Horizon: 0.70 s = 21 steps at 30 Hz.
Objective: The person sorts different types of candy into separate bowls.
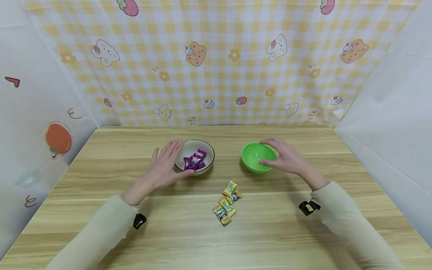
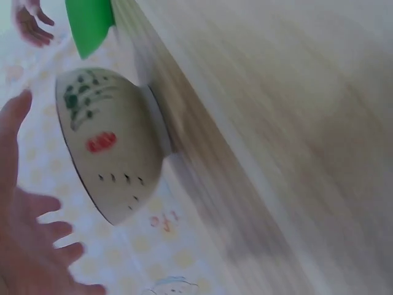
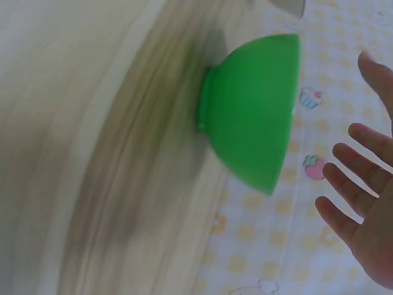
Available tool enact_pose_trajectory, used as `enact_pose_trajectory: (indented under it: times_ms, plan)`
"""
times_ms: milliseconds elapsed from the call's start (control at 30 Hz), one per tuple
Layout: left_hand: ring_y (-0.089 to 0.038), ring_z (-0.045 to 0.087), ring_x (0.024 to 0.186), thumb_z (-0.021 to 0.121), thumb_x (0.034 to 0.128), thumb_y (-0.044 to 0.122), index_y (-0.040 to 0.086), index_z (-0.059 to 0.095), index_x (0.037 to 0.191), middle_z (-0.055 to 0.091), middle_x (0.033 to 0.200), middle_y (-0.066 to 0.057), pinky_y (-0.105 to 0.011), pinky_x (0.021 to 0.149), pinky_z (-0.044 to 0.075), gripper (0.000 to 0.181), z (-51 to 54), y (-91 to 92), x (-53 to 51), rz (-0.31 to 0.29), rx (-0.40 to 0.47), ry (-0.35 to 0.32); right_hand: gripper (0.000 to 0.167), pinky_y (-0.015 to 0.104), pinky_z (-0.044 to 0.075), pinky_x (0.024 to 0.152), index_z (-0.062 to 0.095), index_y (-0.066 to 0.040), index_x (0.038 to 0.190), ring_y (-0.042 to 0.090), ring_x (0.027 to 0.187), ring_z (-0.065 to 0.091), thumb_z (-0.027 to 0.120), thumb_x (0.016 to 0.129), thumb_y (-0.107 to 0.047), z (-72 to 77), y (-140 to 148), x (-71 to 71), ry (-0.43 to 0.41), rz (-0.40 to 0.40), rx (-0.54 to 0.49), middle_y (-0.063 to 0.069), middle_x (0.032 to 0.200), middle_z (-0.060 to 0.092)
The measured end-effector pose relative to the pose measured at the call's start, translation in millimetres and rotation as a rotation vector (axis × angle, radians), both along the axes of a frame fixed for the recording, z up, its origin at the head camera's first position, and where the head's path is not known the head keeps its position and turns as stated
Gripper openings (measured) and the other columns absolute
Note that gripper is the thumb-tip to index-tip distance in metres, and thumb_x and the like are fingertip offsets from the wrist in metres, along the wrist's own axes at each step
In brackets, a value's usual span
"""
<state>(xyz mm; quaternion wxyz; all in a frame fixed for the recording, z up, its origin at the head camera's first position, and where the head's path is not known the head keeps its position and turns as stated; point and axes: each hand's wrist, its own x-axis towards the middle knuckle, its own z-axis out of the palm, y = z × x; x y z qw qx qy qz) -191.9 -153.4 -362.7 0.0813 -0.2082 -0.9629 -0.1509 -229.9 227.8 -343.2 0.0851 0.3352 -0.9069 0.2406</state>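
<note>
In the head view, a cream bowl (image 1: pixel 207 150) with a dark rim holds several purple-wrapped candies (image 1: pixel 195 160). My left hand (image 1: pixel 166 165) hovers at its left side with spread fingers. The left wrist view shows painted green and red marks on that bowl (image 2: pixel 116 147), and a gap between it and the hand (image 2: pixel 37 239). A green bowl (image 1: pixel 254 157) stands to the right, with nothing seen inside it. My right hand (image 1: pixel 285 156) is spread over its right edge. In the right wrist view the fingers (image 3: pixel 353 184) stand apart from the green bowl (image 3: pixel 255 114).
Several yellow-wrapped candies (image 1: pixel 227 207) lie in a loose line on the wooden table (image 1: pixel 189 232), in front of and between the two bowls. Behind the table's back edge hangs a yellow checked cloth (image 1: pixel 216 75). White sheets flank both sides.
</note>
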Motion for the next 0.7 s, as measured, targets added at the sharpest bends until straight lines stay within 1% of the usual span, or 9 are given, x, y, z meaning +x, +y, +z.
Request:
enact_pose_trajectory:
  times_ms: [67,133,200,333,400,467,533,633,700]
  plan:
    - [-0.029,0.016,0.128,0.052,0.0719,0.066,0.007,0.027,0.138,0.024,0.141,-0.013,-0.053,0.1,0.006,0.092,3.8,4.1,1.9,-0.024,0.026,0.111,0.066,0.049,0.036,0.087,0.051,-0.002,0.119,0.033,0.107,0.044,0.074,0.068,-0.039,-2.7,4.1,-0.9,0.029,-0.005,0.028,0.017,0.116,0.05]
    - [-0.028,0.025,0.124,0.056,0.0727,0.061,0.007,0.036,0.134,0.033,0.135,-0.012,-0.051,0.099,0.014,0.084,7.7,9.2,4.8,-0.061,0.073,0.217,0.069,0.049,0.036,0.087,0.051,-0.002,0.119,0.034,0.107,0.044,0.074,0.067,-0.041,-5.1,7.5,-1.7,0.041,-0.012,0.055,0.018,0.117,0.05]
    - [-0.028,0.034,0.117,0.058,0.0734,0.057,0.007,0.042,0.129,0.042,0.128,-0.012,-0.048,0.096,0.02,0.077,11.9,15.1,8.7,-0.112,0.117,0.297,0.072,0.05,0.036,0.087,0.05,-0.001,0.12,0.034,0.108,0.043,0.073,0.067,-0.043,-7.5,10.4,-2.9,0.044,-0.017,0.081,0.019,0.118,0.049]
    - [-0.025,0.047,0.101,0.062,0.0738,0.049,0.005,0.054,0.116,0.055,0.109,-0.011,-0.043,0.088,0.034,0.062,16.4,28.0,19.5,-0.251,0.19,0.393,0.076,0.052,0.035,0.088,0.048,0.0,0.122,0.036,0.111,0.041,0.071,0.067,-0.047,-11.8,14.9,-5.3,0.018,-0.031,0.117,0.02,0.121,0.046]
    - [-0.022,0.052,0.094,0.064,0.0735,0.046,0.005,0.058,0.111,0.058,0.101,-0.008,-0.038,0.082,0.04,0.055,17.3,35.0,26.0,-0.318,0.194,0.41,0.078,0.053,0.035,0.088,0.046,-0.001,0.124,0.036,0.111,0.04,0.07,0.067,-0.049,-13.6,16.8,-6.3,0.004,-0.042,0.134,0.02,0.122,0.045]
    - [-0.019,0.054,0.089,0.065,0.0739,0.044,0.006,0.06,0.108,0.06,0.096,-0.005,-0.033,0.078,0.043,0.051,17.9,42.1,32.9,-0.375,0.18,0.387,0.08,0.054,0.035,0.086,0.045,-0.001,0.125,0.036,0.111,0.04,0.07,0.066,-0.051,-15.3,18.5,-7.2,-0.008,-0.05,0.149,0.02,0.122,0.045]
    - [-0.015,0.055,0.085,0.064,0.0752,0.044,0.007,0.06,0.108,0.06,0.094,-0.002,-0.029,0.075,0.045,0.049,18.3,48.5,40.3,-0.409,0.148,0.312,0.082,0.054,0.036,0.085,0.045,-0.002,0.126,0.036,0.11,0.041,0.07,0.066,-0.052,-16.5,19.8,-8.1,-0.018,-0.057,0.164,0.019,0.122,0.045]
    - [-0.011,0.055,0.081,0.06,0.0783,0.046,0.009,0.059,0.109,0.06,0.092,0.0,-0.026,0.07,0.046,0.048,18.3,56.8,50.9,-0.436,0.101,0.121,0.084,0.055,0.039,0.081,0.043,-0.004,0.127,0.035,0.11,0.041,0.069,0.065,-0.055,-17.6,21.0,-9.0,-0.041,-0.071,0.185,0.018,0.122,0.045]
    - [-0.01,0.055,0.081,0.058,0.0793,0.047,0.01,0.058,0.109,0.06,0.092,0.0,-0.025,0.067,0.046,0.048,17.0,61.4,56.7,-0.442,0.074,-0.003,0.085,0.056,0.039,0.08,0.043,-0.005,0.128,0.035,0.111,0.04,0.068,0.065,-0.056,-18.1,21.4,-9.4,-0.06,-0.082,0.195,0.017,0.124,0.044]
